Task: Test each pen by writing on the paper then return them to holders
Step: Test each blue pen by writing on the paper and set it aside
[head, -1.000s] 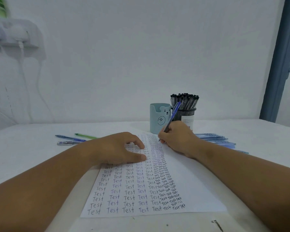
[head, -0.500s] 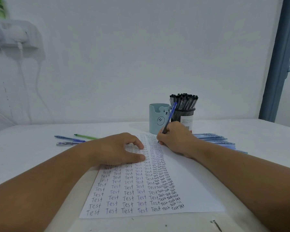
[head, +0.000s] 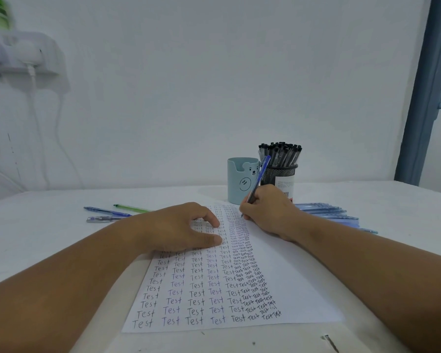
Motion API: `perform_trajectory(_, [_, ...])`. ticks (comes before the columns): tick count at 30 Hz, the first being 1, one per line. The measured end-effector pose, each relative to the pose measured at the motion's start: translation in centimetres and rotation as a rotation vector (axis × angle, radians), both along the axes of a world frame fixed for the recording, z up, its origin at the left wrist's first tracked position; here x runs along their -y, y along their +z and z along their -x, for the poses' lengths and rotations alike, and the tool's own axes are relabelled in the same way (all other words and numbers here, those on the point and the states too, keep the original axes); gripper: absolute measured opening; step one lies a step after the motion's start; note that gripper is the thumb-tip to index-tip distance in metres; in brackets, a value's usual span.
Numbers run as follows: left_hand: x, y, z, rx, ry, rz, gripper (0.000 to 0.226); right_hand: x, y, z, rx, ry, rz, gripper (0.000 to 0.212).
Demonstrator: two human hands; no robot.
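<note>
Right hand [head: 267,210] pinches blue pen [head: 259,180], tip on paper [head: 285,281] near top edge, just in front of bear-face holder [head: 241,183] & mesh holder [head: 278,174] packed w/ black pens. Left hand [head: 181,229] rests on sheet, fingers loosely bent, gripping nothing. Paper lies flat on bench [head: 36,240].

Single head cam, looks fwd & down, close over table [head: 36,240]; wall behind.

White paper sheet [head: 285,284] lies at frame centre on the white table [head: 36,238], light-blue bear-face holder [head: 241,184] and black mesh pen-filled holder [head: 281,174] behind it, three loose pens [head: 107,214] left, stacked blue pens [head: 326,212] right.
</note>
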State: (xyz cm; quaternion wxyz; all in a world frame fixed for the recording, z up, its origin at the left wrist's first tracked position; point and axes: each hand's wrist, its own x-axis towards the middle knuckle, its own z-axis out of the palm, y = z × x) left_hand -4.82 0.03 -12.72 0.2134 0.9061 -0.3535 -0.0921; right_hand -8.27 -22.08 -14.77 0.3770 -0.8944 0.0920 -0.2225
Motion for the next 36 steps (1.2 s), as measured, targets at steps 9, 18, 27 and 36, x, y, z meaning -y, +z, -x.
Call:
perform_trajectory(9, [0.02, 0.04, 0.01, 0.009, -0.009, -0.014, 0.042, -0.01, 0.09, 0.06, 0.001, -0.006, 0.036, 0.012])
perform_trajectory(18, [-0.01, 0.0, -0.08, 0.007, -0.009, -0.02, 0.041, 0.04, 0.15, 0.04, -0.003, -0.016, 0.061, 0.015])
perform_trajectory(27, [-0.04, -0.02, -0.15, -0.004, -0.011, -0.014, 0.04, -0.08, 0.23, 0.21, -0.013, -0.022, 0.068, 0.014])
perform_trajectory(36, [-0.04, -0.08, -0.31, -0.01, -0.013, -0.01, 0.041, -0.22, 0.31, 0.47, -0.01, -0.029, 0.088, 0.011])
